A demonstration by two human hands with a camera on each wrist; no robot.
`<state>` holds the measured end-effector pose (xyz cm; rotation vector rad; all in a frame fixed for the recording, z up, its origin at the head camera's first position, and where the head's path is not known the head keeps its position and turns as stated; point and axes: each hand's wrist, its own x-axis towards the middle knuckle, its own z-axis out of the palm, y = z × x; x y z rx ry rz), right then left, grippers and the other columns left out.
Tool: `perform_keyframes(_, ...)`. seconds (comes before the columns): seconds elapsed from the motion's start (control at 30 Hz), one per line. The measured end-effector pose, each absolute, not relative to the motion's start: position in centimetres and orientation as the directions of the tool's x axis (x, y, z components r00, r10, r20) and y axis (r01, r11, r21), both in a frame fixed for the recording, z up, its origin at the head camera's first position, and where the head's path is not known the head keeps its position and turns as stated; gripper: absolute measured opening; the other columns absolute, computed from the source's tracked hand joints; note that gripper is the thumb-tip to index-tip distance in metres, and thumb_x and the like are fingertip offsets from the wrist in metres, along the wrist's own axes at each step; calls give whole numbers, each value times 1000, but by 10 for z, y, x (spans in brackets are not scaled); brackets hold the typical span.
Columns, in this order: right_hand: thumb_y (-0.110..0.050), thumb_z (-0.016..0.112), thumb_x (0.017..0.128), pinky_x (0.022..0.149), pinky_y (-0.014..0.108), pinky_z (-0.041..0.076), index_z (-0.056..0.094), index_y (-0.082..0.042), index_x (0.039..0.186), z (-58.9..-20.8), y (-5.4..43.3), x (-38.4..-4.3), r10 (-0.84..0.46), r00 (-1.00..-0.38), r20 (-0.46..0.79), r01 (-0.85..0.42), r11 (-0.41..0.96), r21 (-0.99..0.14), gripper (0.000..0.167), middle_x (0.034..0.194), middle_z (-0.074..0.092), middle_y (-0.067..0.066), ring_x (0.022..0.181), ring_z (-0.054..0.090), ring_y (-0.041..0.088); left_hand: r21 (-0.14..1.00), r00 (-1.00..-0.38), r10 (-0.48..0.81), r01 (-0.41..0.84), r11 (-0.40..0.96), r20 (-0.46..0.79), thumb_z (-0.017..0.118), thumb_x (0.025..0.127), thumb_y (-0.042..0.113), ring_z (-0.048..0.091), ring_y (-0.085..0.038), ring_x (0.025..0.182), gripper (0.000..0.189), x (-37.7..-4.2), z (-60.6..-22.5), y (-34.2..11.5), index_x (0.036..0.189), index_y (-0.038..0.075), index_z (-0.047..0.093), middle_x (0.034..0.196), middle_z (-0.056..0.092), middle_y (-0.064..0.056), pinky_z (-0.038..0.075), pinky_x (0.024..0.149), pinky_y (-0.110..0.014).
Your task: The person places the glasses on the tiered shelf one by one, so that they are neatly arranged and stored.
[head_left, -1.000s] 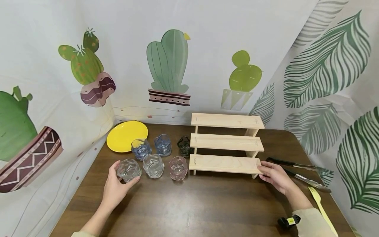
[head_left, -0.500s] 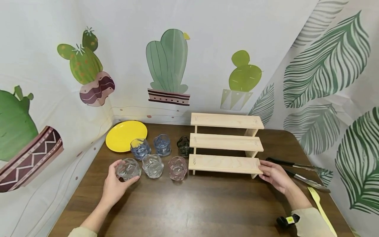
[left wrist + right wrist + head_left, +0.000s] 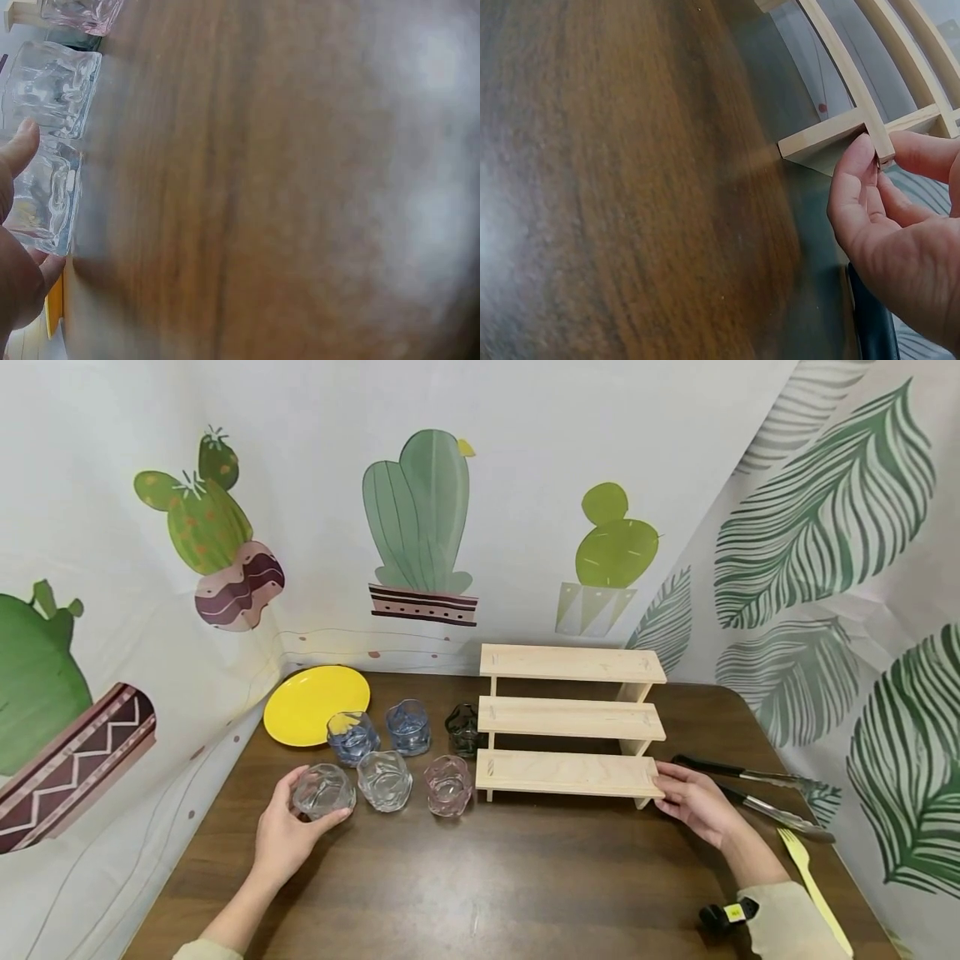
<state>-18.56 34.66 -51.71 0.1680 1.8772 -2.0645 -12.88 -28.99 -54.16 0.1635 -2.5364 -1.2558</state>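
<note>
My left hand (image 3: 285, 831) grips a clear, wavy-sided glass (image 3: 324, 792) at the left end of the front row, thumb on its near right side. In the left wrist view the base of that glass (image 3: 46, 202) is right at the tabletop. A second clear glass (image 3: 385, 782) stands close beside it, then a pinkish glass (image 3: 448, 786). My right hand (image 3: 697, 802) pinches the right end of the lowest step of a three-step wooden shelf (image 3: 570, 772). In the right wrist view the thumb and curled fingers (image 3: 851, 180) meet round the board's end (image 3: 874, 124).
Two blue glasses (image 3: 352, 739) and a dark glass (image 3: 462, 731) stand behind the front row. A yellow plate (image 3: 315, 702) lies at back left. Black-handled tongs (image 3: 772, 814), a pale yellow fork (image 3: 813, 885) and a small black object (image 3: 723, 917) are on the right.
The head view has shifted slightly, so everything sits a little further left. Both hands keep their holds on the glass and the shelf.
</note>
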Motion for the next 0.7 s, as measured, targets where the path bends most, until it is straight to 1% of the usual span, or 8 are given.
perform_keyframes(0.13,-8,56,107,81,26,58,19,15,156,-517,347,-186,-174,-934,-312,327,-62,-943,66,109,66,3,94,66,11,784,-944,-236,36,620,230,100,69,31,58,-29,126,98,-126,-541,-289,149,10,47,140,59,-13,34,89,1)
perform_keyframes(0.23,-8,56,107,81,26,58,19,15,156,-518,347,-186,-166,-935,-314,327,-58,-943,65,109,66,3,93,67,11,786,-936,-254,38,617,244,101,67,30,59,-24,123,98,-123,-540,-289,148,12,50,137,62,-9,37,89,0)
perform_keyframes(0.4,-7,57,107,81,26,58,21,16,155,-518,347,-186,-162,-937,-310,322,-58,-945,64,108,66,4,93,66,11,787,-909,-308,36,616,282,103,63,28,58,-9,115,96,-118,-532,-287,145,16,55,130,67,-1,40,89,-3)
perform_keyframes(0.53,-7,57,106,81,26,58,24,15,153,-518,347,-186,-160,-938,-306,319,-62,-946,61,108,66,4,92,67,12,790,-894,-322,55,611,312,103,63,24,56,1,112,95,-116,-521,-287,145,17,56,127,69,1,41,90,-4)
perform_keyframes(0.6,-7,57,106,81,26,58,26,15,153,-518,347,-186,-160,-939,-306,319,-64,-946,60,108,66,4,92,67,12,788,-889,-315,78,611,332,103,64,21,56,2,111,94,-115,-514,-287,145,16,55,127,69,0,41,91,-4)
perform_keyframes(0.7,-6,57,106,81,27,58,26,15,153,-517,347,-186,-164,-938,-306,320,-68,-945,59,109,66,4,93,67,12,782,-880,-305,109,614,363,102,65,18,56,0,113,94,-115,-503,-286,146,15,55,128,68,-1,41,91,-4)
